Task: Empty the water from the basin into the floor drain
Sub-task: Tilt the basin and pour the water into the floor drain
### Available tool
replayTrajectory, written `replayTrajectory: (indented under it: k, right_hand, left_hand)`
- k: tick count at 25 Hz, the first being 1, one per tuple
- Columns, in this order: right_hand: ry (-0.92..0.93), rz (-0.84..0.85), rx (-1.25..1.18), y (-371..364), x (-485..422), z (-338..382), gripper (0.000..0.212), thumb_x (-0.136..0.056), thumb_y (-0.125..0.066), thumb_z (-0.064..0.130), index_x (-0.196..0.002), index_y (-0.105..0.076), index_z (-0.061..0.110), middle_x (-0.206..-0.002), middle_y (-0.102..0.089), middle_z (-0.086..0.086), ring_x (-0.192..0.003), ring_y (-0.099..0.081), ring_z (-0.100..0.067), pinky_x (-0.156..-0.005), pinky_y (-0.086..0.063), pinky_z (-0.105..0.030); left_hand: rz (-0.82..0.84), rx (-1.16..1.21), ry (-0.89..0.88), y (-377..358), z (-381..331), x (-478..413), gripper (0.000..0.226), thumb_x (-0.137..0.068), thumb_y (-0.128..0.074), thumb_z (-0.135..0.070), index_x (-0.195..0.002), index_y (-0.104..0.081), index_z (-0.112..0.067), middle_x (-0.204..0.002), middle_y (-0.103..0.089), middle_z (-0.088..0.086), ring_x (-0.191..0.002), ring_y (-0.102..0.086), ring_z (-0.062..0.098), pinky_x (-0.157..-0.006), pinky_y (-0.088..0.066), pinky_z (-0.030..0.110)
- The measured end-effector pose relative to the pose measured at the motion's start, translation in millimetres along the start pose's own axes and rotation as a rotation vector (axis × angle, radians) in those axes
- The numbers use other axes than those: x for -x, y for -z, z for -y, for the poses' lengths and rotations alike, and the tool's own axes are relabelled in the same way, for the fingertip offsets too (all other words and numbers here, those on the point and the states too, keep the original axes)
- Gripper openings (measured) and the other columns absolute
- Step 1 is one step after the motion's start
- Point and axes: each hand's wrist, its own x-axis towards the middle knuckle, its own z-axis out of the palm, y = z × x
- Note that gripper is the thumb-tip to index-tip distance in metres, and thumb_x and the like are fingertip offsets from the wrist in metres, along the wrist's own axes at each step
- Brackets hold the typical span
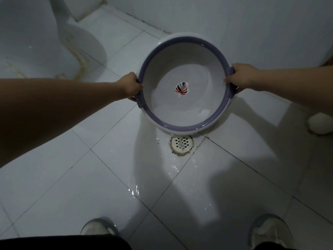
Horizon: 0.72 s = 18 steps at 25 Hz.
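A round white basin (180, 69) with a purple rim and a small leaf sticker at its centre is tilted toward me, its near edge low just beyond the floor drain (181, 144). A little water pools at its lower inner edge. My left hand (128, 87) grips the left handle of the basin. My right hand (242, 76) grips the right handle. The drain is a round white grate set in the tile, and the floor around and in front of it is wet.
A white toilet base (45, 51) stands at the upper left. Tiled walls meet in a corner behind the basin. A pale object (320, 123) lies at the right edge. My two shoes (98, 227) stand at the bottom on the wet tiles.
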Motion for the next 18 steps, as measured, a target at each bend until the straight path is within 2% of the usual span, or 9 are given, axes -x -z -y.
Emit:
replayTrajectory:
  k: [2,6,8,9,11,14,18]
  right_hand:
    - [-0.003,0.005,-0.005,1.8,-0.3,-0.2,0.020,-0.095,-0.056,0.013,-0.112,-0.047,0.009,-0.091,-0.062,-0.017,-0.069,-0.066,-0.032,-0.065,-0.057,-0.041]
    - [-0.009,0.041,0.010,5.3,-0.5,0.6,0.017,-0.096,-0.054,0.012,-0.110,-0.045,0.010,-0.082,-0.065,-0.020,-0.064,-0.068,-0.033,-0.040,-0.054,-0.027]
    - [-0.003,0.049,0.017,7.3,-2.0,0.6,0.017,-0.095,-0.055,0.012,-0.110,-0.046,0.010,-0.082,-0.065,-0.019,-0.064,-0.068,-0.032,-0.037,-0.052,-0.025]
    - [0.000,0.052,0.017,8.2,-2.8,0.5,0.018,-0.095,-0.055,0.012,-0.110,-0.046,0.010,-0.085,-0.065,-0.020,-0.066,-0.068,-0.033,-0.040,-0.054,-0.026]
    - [0.003,0.062,0.016,8.8,-4.6,-0.7,0.019,-0.094,-0.057,0.012,-0.110,-0.046,0.009,-0.098,-0.064,-0.021,-0.074,-0.067,-0.035,-0.055,-0.058,-0.035]
    - [0.009,0.081,0.022,8.9,-5.6,-2.5,0.024,-0.093,-0.060,0.013,-0.114,-0.047,0.009,-0.108,-0.061,-0.021,-0.086,-0.066,-0.039,-0.076,-0.057,-0.046]
    - [0.019,0.121,0.012,10.4,-5.6,-2.7,0.025,-0.092,-0.062,0.013,-0.113,-0.048,0.007,-0.103,-0.062,-0.020,-0.078,-0.067,-0.034,-0.073,-0.056,-0.042]
  left_hand:
    - [-0.003,-0.005,0.000,0.0,0.3,0.2,0.010,-0.097,-0.049,-0.011,-0.098,-0.051,-0.001,-0.095,-0.063,0.014,-0.078,-0.067,0.029,-0.064,-0.059,0.038]
    - [-0.002,0.000,-0.007,0.4,1.5,0.9,0.008,-0.097,-0.050,-0.013,-0.098,-0.050,-0.005,-0.091,-0.062,0.011,-0.075,-0.066,0.025,-0.059,-0.059,0.034]
    - [-0.002,0.011,-0.003,-0.6,2.6,1.9,0.009,-0.097,-0.051,-0.013,-0.099,-0.050,-0.005,-0.089,-0.061,0.008,-0.073,-0.066,0.023,-0.050,-0.058,0.028]
    - [-0.001,0.018,0.001,-1.5,3.0,2.4,0.009,-0.096,-0.051,-0.012,-0.100,-0.050,-0.004,-0.088,-0.061,0.008,-0.072,-0.066,0.022,-0.046,-0.057,0.026]
    - [-0.002,0.033,0.010,-3.1,3.9,3.8,0.009,-0.096,-0.053,-0.012,-0.100,-0.049,-0.005,-0.087,-0.060,0.007,-0.072,-0.066,0.021,-0.042,-0.056,0.024]
    - [-0.004,0.030,0.015,-4.0,6.2,5.3,0.012,-0.095,-0.053,-0.012,-0.103,-0.048,-0.005,-0.092,-0.061,0.010,-0.074,-0.067,0.024,-0.046,-0.058,0.027]
    - [0.000,0.020,0.014,-4.9,10.7,7.2,0.014,-0.096,-0.053,-0.014,-0.106,-0.046,-0.007,-0.103,-0.061,0.015,-0.083,-0.067,0.029,-0.056,-0.058,0.034]
